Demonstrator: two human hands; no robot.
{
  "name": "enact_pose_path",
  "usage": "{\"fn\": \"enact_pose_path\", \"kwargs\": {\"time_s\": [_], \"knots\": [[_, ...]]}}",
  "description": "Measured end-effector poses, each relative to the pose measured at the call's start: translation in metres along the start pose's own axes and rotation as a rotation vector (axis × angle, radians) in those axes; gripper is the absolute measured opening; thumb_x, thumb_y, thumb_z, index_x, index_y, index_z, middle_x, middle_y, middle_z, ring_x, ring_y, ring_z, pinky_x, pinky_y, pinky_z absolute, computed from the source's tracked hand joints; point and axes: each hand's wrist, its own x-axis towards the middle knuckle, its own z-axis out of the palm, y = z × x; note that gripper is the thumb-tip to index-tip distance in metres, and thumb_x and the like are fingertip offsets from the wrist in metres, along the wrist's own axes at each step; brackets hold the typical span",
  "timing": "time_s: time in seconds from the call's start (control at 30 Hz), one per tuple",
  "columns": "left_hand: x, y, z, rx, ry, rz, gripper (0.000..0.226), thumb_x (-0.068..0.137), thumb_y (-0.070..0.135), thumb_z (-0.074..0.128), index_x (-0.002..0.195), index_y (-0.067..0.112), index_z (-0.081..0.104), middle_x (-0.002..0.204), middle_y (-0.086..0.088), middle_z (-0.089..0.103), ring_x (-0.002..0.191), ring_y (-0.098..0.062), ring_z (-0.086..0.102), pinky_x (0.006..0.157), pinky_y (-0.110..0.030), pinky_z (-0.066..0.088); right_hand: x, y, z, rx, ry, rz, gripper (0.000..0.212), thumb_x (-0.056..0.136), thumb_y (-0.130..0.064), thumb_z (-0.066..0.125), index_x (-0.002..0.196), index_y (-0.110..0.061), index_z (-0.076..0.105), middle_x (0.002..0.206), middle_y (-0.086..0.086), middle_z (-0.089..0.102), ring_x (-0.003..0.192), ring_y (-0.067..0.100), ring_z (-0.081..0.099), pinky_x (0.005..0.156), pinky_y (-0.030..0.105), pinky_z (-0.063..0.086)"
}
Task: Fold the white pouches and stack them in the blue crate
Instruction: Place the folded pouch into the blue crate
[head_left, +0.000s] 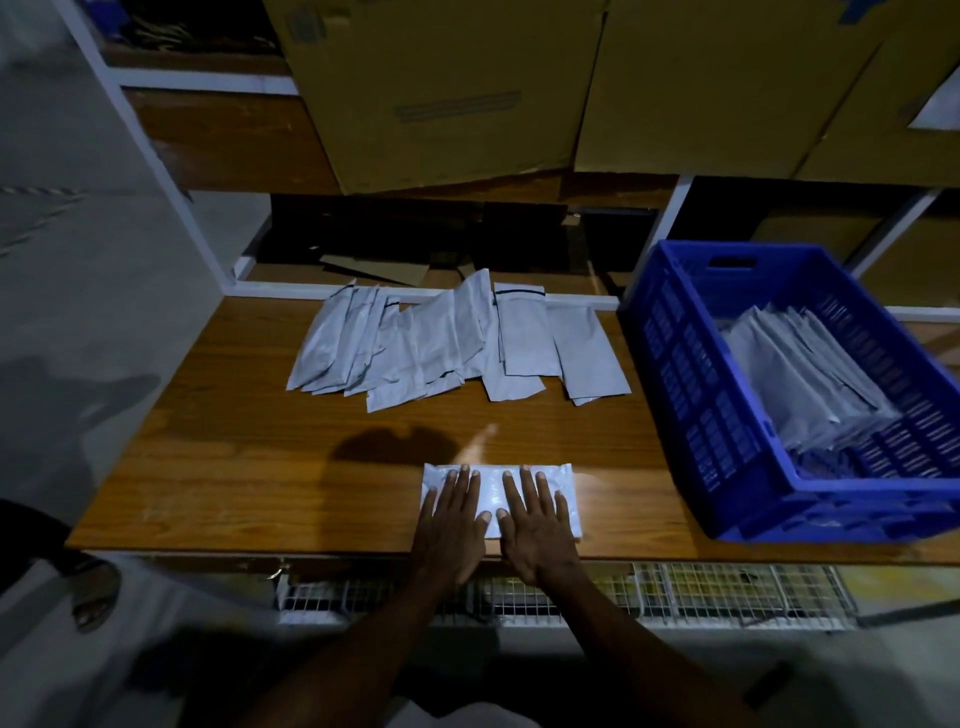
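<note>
A folded white pouch lies near the front edge of the wooden table. My left hand and my right hand both press flat on it, fingers spread, side by side. A loose pile of unfolded white pouches is spread across the back of the table. The blue crate stands at the right, tilted, with a stack of folded white pouches inside it.
Large cardboard boxes sit on shelving behind the table. A white metal shelf frame rises beside the crate. A wire mesh rack runs below the table's front edge. Grey floor lies to the left.
</note>
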Motion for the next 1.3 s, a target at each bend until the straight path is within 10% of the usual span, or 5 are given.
{"fn": "enact_pose_path", "kwargs": {"time_s": [0.53, 0.77, 1.07, 1.3], "knots": [[0.0, 0.001, -0.01, -0.025, -0.067, -0.013, 0.066, 0.106, 0.049, 0.021, 0.159, 0.022, -0.007, 0.166, 0.0, -0.011, 0.153, -0.017, -0.013, 0.124, -0.042, -0.003, 0.01, 0.003, -0.009, -0.011, -0.186, -0.003, 0.063, 0.105, -0.051, 0.01, 0.156, -0.025, -0.017, 0.158, 0.003, -0.032, 0.148, 0.024, -0.026, 0.121, 0.048, -0.011], [0.019, -0.006, -0.05, -0.029, -0.118, 0.037, 0.064, 0.103, 0.032, 0.049, 0.158, 0.017, 0.021, 0.166, -0.004, 0.016, 0.151, -0.022, 0.015, 0.121, -0.04, 0.019, 0.023, 0.009, -0.046, -0.009, -0.151, -0.051, 0.063, 0.101, -0.036, 0.043, 0.158, -0.024, 0.019, 0.167, 0.006, 0.006, 0.152, 0.032, 0.01, 0.119, 0.049, 0.023], [0.03, -0.013, -0.071, 0.011, -0.104, 0.089, 0.065, 0.09, 0.041, 0.067, 0.147, 0.021, 0.041, 0.15, 0.0, 0.044, 0.142, -0.019, 0.034, 0.122, -0.046, 0.009, 0.038, 0.013, -0.061, -0.103, -0.128, -0.063, 0.081, 0.083, -0.04, 0.07, 0.152, -0.025, 0.03, 0.15, 0.008, 0.041, 0.138, 0.031, 0.034, 0.112, 0.048, 0.031], [0.032, -0.02, -0.068, -0.05, -0.056, 0.097, 0.049, 0.081, 0.041, 0.077, 0.125, 0.025, 0.063, 0.13, 0.003, 0.054, 0.126, -0.018, 0.045, 0.113, -0.036, 0.025, 0.038, 0.013, -0.064, -0.125, -0.087, -0.1, 0.052, 0.083, -0.042, 0.069, 0.131, -0.029, 0.054, 0.145, 0.004, 0.04, 0.134, 0.028, 0.035, 0.108, 0.046, 0.032]]}}
